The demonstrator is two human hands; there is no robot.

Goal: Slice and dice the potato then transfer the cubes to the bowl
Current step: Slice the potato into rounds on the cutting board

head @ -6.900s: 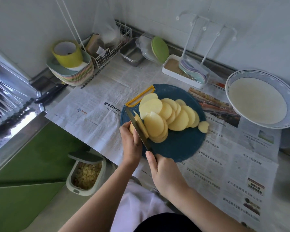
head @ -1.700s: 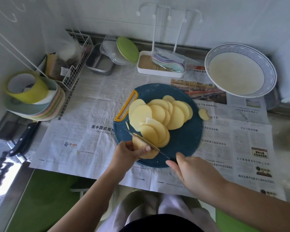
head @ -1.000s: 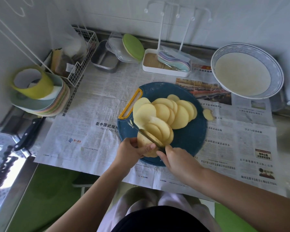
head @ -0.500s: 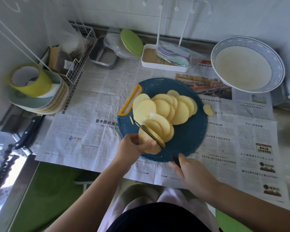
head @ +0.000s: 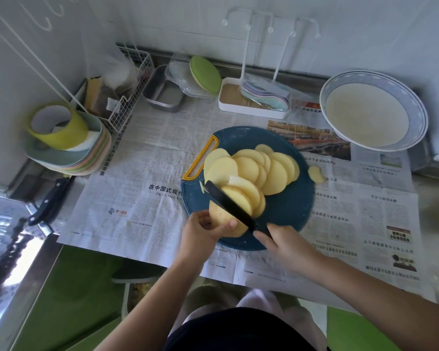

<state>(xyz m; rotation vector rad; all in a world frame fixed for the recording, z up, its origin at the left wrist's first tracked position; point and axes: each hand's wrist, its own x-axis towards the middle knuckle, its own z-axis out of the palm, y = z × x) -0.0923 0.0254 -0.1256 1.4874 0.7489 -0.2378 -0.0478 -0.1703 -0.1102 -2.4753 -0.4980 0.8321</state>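
Potato [head: 224, 216] end at board's [head: 289, 214] near edge, left hand [head: 200, 233] gripping it. Right hand [head: 287, 243] clamped on knife [head: 228, 202], blade on potato. Slices [head: 259, 171] fanned toward far edge. Slicing nearly done; dicing, transfer remain. Bowl [head: 416, 107] at counter's far right holds no cubes.

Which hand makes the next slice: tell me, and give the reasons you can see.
Right. The right hand grips the knife, whose blade lies across the unsliced potato piece on the cutting board. The left hand holds that piece steady, so it is occupied and carries no blade.
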